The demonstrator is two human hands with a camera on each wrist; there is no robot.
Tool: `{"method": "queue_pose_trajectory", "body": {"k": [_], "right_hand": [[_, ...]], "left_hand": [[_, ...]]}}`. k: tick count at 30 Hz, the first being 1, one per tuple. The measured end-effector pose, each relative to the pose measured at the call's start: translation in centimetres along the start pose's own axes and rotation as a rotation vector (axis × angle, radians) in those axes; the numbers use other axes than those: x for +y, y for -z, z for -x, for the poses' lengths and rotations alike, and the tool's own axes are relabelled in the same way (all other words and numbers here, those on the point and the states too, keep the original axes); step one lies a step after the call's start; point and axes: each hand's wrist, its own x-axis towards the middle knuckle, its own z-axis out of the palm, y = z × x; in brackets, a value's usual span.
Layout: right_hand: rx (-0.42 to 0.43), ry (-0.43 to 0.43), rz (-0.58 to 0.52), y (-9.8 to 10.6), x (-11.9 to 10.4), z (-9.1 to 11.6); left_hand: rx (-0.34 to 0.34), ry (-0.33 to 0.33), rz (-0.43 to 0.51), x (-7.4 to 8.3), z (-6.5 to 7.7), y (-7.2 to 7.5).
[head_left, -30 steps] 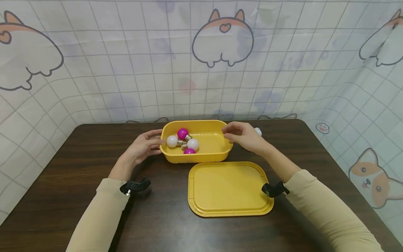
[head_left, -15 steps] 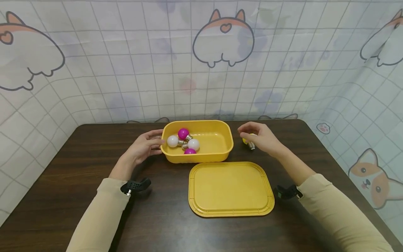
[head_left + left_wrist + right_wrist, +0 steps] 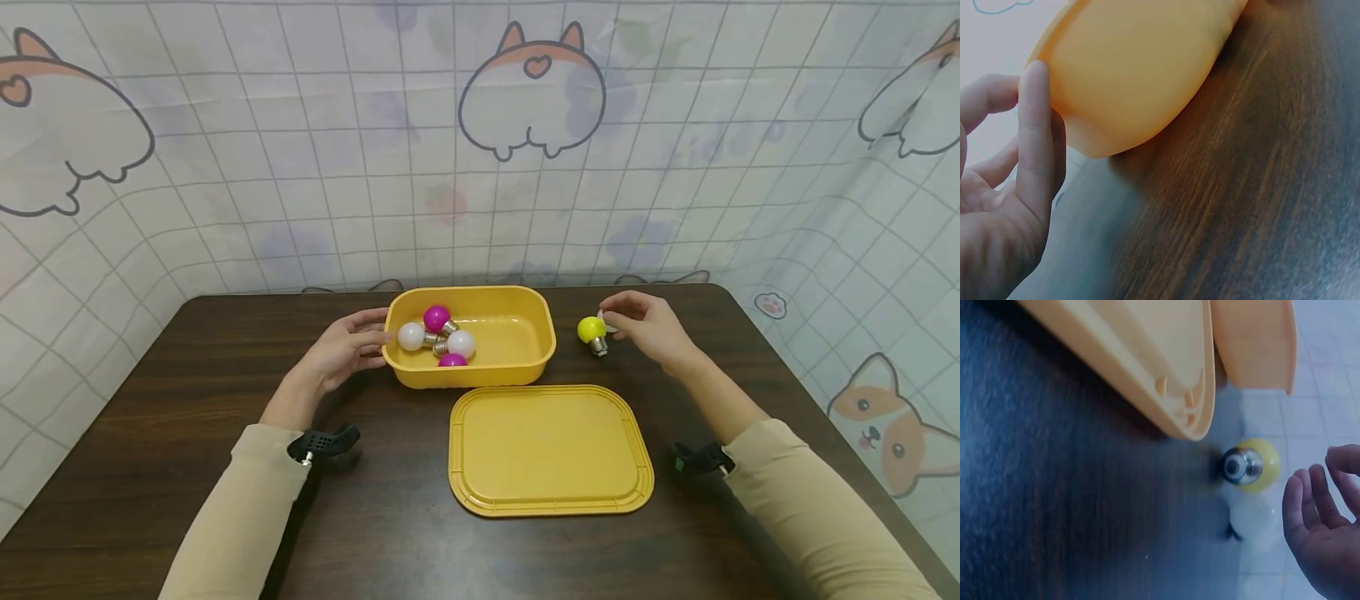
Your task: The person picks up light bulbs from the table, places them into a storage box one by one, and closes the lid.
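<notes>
The left hand (image 3: 339, 352) is at the left end of a deep yellow plastic box (image 3: 510, 377) with rounded corners, which stands on the dark wood-grain worktop (image 3: 360, 521). Its fingers are spread and touch the end near the rim (I cannot tell if one fingertip goes over it). In the left part of the box lie two white round bulbs (image 3: 461, 343) and two magenta round bulbs (image 3: 437, 318), the metal screw bases of some showing.

The right hand (image 3: 654, 329) is to the right of the box, with its fingers loosely bent and a gap between thumb and fingertips. Nearest to it are a bright yellow bulb with silver base (image 3: 591, 330) and, just beside this, a blurred white bulb (image 3: 1252, 520), partly hidden by the fingers in the head view. The flat yellow plastic lid (image 3: 551, 450) lies on the near side of the box.
</notes>
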Motion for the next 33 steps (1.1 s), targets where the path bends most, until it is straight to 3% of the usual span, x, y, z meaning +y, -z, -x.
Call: {"method": "queue_pose_trajectory", "body": {"k": [19, 33], "right_hand": [[0.091, -0.091, -0.027, 1.0, 2.3, -0.6], [0.082, -0.188, 0.019, 1.1, 3.3, -1.5]], "left_hand": [[0.005, 0.007, 0.011, -0.2, -0.2, 0.1], [0.002, 0.004, 0.011, -0.1, -0.1, 0.1]]}}
